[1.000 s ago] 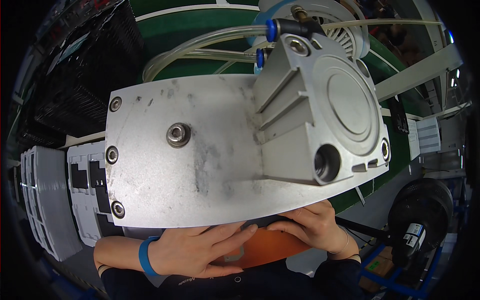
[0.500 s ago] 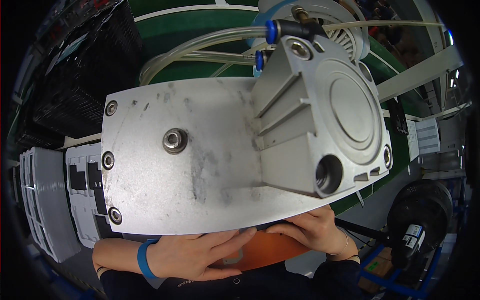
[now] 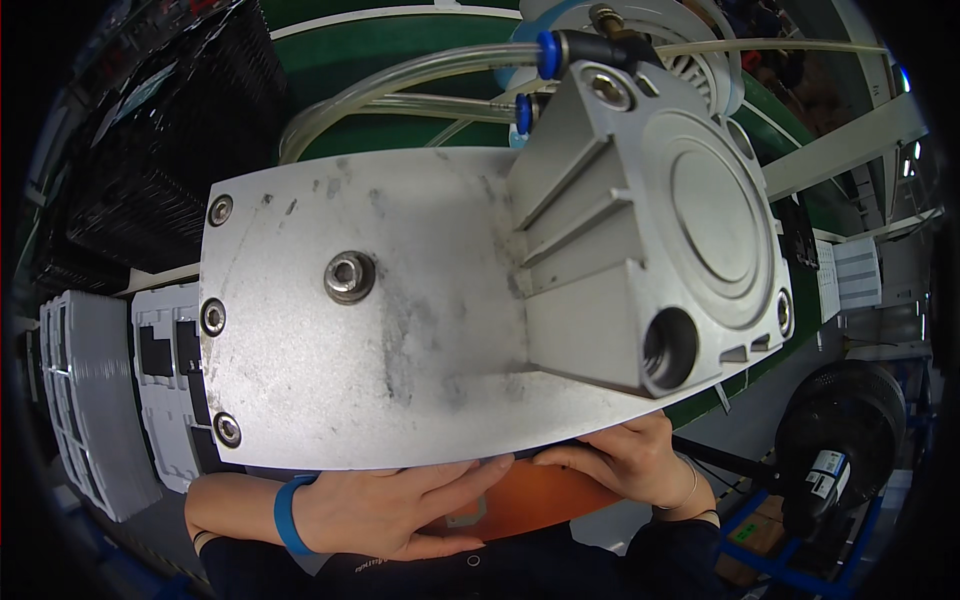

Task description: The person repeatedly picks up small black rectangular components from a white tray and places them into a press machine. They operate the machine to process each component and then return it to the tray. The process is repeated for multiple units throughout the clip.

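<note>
A large silver metal plate (image 3: 450, 300) with a pneumatic cylinder (image 3: 700, 220) on its right part fills the middle of the view and covers what lies beneath. My left hand (image 3: 390, 510), with a blue wristband, stretches its fingers along the plate's near edge; some fingertips are hidden under it. Its thumb lies over an orange surface (image 3: 560, 495). At the right of that surface, my right hand (image 3: 640, 460) has its fingers curled and its thumb pointing left. The plate hides its fingertips, and whatever they hold cannot be made out.
Clear air tubes (image 3: 400, 75) run from the cylinder's blue-ringed fittings. Black crates (image 3: 180, 150) are stacked at the far left, and white moulded trays (image 3: 90, 400) below them. A white fan-like part (image 3: 690, 70) rests on the green surface (image 3: 340, 55). A black reel (image 3: 840, 420) stands at the right.
The plate and cylinder have shifted slightly in view, the cylinder a little to the right. Both hands look nearly unmoved.
</note>
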Available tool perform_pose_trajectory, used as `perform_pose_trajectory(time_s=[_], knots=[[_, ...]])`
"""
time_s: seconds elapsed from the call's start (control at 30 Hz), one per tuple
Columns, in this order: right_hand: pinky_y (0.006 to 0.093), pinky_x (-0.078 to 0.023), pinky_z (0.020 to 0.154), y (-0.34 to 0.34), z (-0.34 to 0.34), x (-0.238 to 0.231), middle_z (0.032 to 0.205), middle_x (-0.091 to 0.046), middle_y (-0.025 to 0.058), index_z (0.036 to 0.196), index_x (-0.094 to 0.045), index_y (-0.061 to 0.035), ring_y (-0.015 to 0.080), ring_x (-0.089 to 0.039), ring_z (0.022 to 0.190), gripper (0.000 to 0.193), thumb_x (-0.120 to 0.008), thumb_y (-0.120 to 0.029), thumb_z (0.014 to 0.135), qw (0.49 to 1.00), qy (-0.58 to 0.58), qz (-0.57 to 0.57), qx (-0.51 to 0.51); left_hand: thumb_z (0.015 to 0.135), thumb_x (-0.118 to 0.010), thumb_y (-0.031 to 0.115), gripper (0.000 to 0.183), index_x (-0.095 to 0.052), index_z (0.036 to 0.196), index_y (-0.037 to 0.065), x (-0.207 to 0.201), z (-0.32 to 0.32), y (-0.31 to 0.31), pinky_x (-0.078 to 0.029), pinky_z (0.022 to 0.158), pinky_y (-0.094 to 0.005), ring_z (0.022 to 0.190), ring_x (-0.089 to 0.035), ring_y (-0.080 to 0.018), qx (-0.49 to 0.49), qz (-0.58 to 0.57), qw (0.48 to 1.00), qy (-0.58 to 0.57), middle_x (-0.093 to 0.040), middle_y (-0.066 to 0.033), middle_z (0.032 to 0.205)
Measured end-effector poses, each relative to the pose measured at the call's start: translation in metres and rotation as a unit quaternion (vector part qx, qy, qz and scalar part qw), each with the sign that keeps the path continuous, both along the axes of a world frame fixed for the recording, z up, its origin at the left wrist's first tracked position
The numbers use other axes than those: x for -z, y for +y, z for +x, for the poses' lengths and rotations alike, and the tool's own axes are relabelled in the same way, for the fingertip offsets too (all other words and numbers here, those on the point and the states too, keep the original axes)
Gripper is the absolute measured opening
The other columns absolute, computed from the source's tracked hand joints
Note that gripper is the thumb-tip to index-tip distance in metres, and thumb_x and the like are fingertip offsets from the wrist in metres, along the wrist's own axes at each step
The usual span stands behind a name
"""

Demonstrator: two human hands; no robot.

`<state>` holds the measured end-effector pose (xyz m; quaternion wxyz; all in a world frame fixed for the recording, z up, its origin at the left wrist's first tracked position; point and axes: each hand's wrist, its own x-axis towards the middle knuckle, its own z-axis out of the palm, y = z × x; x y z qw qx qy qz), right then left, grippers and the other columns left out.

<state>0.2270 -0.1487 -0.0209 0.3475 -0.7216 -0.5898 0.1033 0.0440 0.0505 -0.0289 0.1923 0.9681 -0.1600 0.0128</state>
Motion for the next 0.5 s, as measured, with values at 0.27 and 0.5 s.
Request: perform_pose_trajectory(time_s=[0.27,0.5], knots=[[0.0317,-0.053,0.071,-0.0002,0.0021,-0.0003,0.090,-0.070,0.0102,0.095,-0.072,0.0010,0.0235,-0.069,0.081,0.032,-0.085,-0.015,0.069,1.000,0.006,0.005,-0.012,0.081,-0.060,0.067,0.067,-0.063,0.131,0.022,-0.0019,0.0031,0.0022,-0.035,0.104,-0.0410,0.123,-0.050,-0.0287,0.001,-0.035,0.999,0.002,-0.055,-0.0069,0.137],[0.0311,-0.054,0.070,0.0008,0.0025,-0.0014,0.089,-0.070,0.0106,0.094,-0.072,0.0011,0.0228,-0.069,0.081,0.031,-0.084,-0.014,0.070,1.000,0.008,0.003,-0.016,0.080,-0.062,0.065,0.066,-0.064,0.129,0.020,-0.0016,0.0047,0.0024,-0.038,0.104,-0.0424,0.121,-0.051,-0.0299,0.005,-0.038,0.999,-0.006,-0.057,-0.0079,0.133]])
